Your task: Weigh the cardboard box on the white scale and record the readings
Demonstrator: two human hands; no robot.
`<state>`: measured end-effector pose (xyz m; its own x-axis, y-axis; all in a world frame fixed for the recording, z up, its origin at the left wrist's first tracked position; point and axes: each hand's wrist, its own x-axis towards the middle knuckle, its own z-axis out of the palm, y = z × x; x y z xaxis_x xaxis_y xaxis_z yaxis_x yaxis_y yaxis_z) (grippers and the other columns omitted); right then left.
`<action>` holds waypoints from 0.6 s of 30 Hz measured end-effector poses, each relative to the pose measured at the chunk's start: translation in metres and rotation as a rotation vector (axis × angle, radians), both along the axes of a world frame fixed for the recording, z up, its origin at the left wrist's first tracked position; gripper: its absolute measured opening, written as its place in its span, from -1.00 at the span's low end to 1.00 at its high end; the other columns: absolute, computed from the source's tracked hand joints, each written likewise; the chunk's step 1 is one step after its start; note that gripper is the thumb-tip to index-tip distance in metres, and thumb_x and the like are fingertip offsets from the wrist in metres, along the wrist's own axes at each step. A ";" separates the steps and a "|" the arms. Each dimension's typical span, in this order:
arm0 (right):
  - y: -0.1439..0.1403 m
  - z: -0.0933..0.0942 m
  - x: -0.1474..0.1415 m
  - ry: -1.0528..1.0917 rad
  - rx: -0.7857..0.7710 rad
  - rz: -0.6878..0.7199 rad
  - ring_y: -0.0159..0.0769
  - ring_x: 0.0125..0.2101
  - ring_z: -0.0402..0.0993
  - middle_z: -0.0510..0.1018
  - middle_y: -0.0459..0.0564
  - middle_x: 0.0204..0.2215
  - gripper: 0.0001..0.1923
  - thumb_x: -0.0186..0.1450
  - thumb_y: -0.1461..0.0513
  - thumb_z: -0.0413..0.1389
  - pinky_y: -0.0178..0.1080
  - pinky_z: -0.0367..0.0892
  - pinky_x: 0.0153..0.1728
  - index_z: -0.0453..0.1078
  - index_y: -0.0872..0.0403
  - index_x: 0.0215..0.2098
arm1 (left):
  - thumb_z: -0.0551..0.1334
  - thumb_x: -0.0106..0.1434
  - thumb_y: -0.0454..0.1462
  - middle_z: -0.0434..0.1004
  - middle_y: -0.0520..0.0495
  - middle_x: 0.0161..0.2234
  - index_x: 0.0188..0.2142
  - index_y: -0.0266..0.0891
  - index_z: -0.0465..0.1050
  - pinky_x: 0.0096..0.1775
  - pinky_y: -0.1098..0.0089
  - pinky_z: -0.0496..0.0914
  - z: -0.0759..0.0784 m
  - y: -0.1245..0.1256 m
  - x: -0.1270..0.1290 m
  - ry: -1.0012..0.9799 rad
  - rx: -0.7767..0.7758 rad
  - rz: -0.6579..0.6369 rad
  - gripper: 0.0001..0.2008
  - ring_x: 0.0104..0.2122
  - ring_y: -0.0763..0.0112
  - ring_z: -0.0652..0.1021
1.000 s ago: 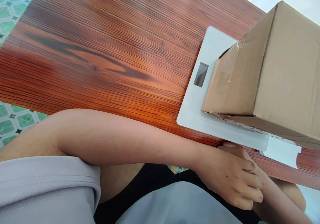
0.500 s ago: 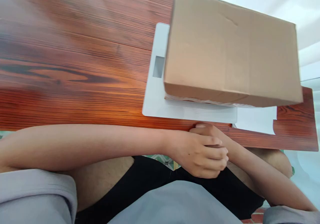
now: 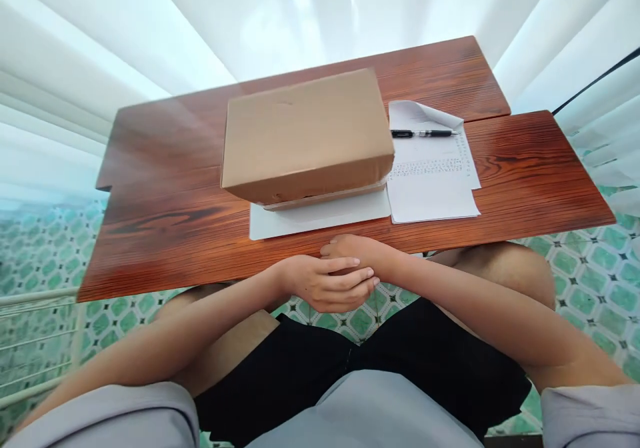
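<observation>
The person is sitting with both forearms angling inward from the shoulders, meeting at the near edge of the bench (image 3: 165, 248). The left hand (image 3: 327, 285) is lying over the right hand (image 3: 357, 251), its fingers (image 3: 357, 276) pressed together and curled around the right one, holding nothing else; the right hand's fingers are mostly covered, so their state cannot be told. Just beyond the fingers, a cardboard box (image 3: 305, 135) is resting on a flat white scale (image 3: 320, 215). To the right of the fingers and farther away, a black pen (image 3: 425, 133) is lying on printed paper sheets (image 3: 433, 175).
</observation>
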<state>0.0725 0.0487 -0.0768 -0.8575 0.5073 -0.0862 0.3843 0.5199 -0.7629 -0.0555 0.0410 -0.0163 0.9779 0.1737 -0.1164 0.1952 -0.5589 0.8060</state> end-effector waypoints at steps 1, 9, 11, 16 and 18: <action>0.001 0.003 0.001 0.000 0.007 0.031 -0.09 -0.37 0.54 0.55 -0.04 -0.54 -0.64 0.24 0.25 0.22 -0.07 0.45 -0.23 0.25 -0.11 -0.66 | 0.22 0.30 -0.28 0.57 0.11 0.04 -0.08 0.10 0.59 0.03 0.32 0.54 0.001 -0.001 0.000 0.045 0.000 0.020 -0.73 0.01 0.26 0.59; 0.011 0.015 0.004 0.036 0.342 0.125 -0.22 -0.51 0.45 0.53 -0.07 -0.58 -0.64 0.29 0.27 0.21 -0.14 0.43 -0.35 0.31 -0.07 -0.63 | 0.20 0.39 -0.27 0.56 0.19 0.05 0.04 0.17 0.51 0.00 0.51 0.50 0.011 -0.003 -0.002 0.032 0.494 -0.109 -0.70 -0.03 0.44 0.61; 0.016 0.019 0.004 0.084 0.421 0.133 -0.25 -0.52 0.41 0.50 -0.11 -0.60 -0.67 0.30 0.25 0.23 -0.14 0.42 -0.36 0.34 -0.07 -0.60 | 0.22 0.40 -0.24 0.57 0.22 0.03 0.04 0.19 0.49 0.00 0.53 0.49 0.018 0.000 -0.005 -0.025 0.646 -0.108 -0.71 -0.05 0.49 0.61; 0.023 0.042 0.017 0.194 0.597 0.181 -0.35 -0.47 0.40 0.55 -0.15 -0.47 -0.78 0.36 0.29 0.19 -0.27 0.29 -0.44 0.42 -0.01 -0.46 | 0.29 0.35 -0.25 0.61 0.25 -0.03 0.03 0.19 0.46 0.00 0.45 0.48 0.027 0.003 -0.022 -0.133 1.047 0.009 -0.69 -0.14 0.50 0.62; 0.025 0.051 0.025 0.212 0.679 0.157 -0.33 -0.44 0.40 0.56 -0.08 -0.41 -0.78 0.42 0.27 0.10 -0.25 0.23 -0.45 0.43 0.04 -0.41 | 0.29 0.34 -0.23 0.62 0.25 -0.08 0.01 0.20 0.46 0.02 0.38 0.46 0.027 0.002 -0.030 -0.140 1.255 0.113 -0.71 -0.18 0.48 0.63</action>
